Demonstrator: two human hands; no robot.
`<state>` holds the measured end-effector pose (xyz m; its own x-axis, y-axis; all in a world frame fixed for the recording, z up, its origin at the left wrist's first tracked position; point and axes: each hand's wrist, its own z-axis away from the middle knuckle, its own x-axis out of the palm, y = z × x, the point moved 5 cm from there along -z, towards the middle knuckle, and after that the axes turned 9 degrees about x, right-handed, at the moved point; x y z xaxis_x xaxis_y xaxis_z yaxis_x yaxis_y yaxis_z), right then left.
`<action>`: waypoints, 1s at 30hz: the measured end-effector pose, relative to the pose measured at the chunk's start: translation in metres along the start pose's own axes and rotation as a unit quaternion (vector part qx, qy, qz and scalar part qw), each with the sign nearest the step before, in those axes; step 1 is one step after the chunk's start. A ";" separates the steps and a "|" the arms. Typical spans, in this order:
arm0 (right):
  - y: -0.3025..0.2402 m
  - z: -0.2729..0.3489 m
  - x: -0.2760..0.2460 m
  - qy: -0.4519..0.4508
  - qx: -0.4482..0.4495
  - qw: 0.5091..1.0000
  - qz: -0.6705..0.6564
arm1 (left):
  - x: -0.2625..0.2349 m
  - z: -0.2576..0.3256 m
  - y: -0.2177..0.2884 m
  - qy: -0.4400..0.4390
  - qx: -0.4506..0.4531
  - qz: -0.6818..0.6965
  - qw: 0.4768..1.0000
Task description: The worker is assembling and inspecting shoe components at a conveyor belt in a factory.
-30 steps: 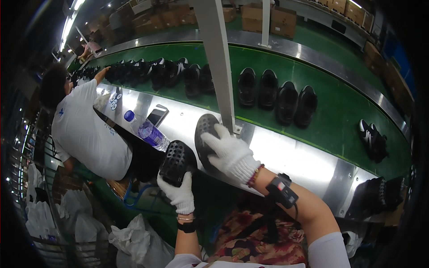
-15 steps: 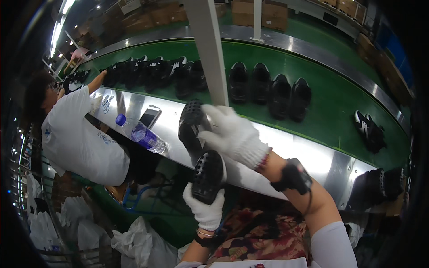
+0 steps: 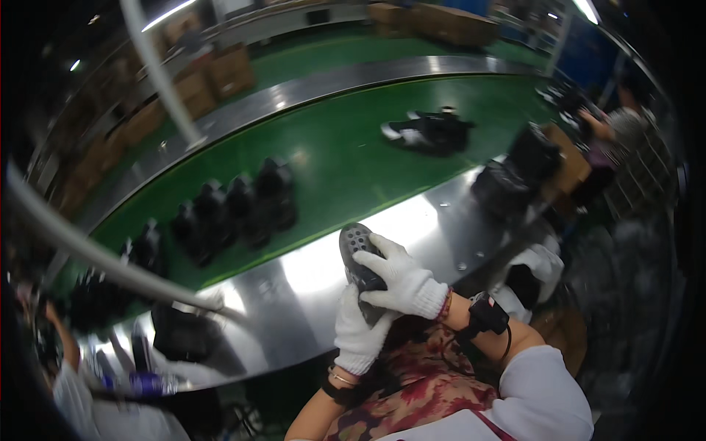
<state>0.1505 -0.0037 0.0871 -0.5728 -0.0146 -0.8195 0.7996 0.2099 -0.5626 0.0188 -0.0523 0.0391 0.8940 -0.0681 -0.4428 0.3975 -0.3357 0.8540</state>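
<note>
A dark shoe (image 3: pixel 356 239) is tilted with its sole showing, round studs along it, over the near edge of the metal bench. My right hand (image 3: pixel 403 281), in a white knit glove, is wrapped over its side with the fingers on the sole. From below, my left hand (image 3: pixel 359 334), gloved alike, grips the shoe's lower end; its fingers are partly hidden. Farther left on the bench lies a dark object (image 3: pixel 185 332), blurred, beside the post's foot.
Black shoes (image 3: pixel 235 213) line the green belt (image 3: pixel 331 154) at left; a black-and-white pair (image 3: pixel 430 134) lies farther right. Dark shoes (image 3: pixel 515 170) crowd the bench's right end by a cardboard box (image 3: pixel 570 163). A white post (image 3: pixel 103 253) and purple-labelled bottle (image 3: pixel 153 383) are at left. People work at both sides.
The view has swung right. My right hand has left the other shoe on the bench and now grips the studded shoe with my left, which has raised it over the bench edge.
</note>
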 end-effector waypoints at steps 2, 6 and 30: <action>0.029 0.008 -0.028 0.029 0.051 0.998 0.000 | 0.028 -0.008 -0.010 -0.048 0.160 -0.048 0.985; 0.082 0.037 -0.085 0.090 0.175 0.979 0.054 | 0.073 -0.031 0.018 -0.126 0.230 -0.042 0.964; 0.159 0.086 -0.114 0.286 0.183 0.940 -0.006 | 0.197 -0.109 0.025 -0.285 0.017 0.189 0.939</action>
<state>0.3589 -0.0525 0.0817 -0.5018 0.5361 -0.6788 0.7404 -0.1397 -0.6575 0.2269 0.0281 0.0027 0.7103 -0.6775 -0.1912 0.0575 -0.2149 0.9749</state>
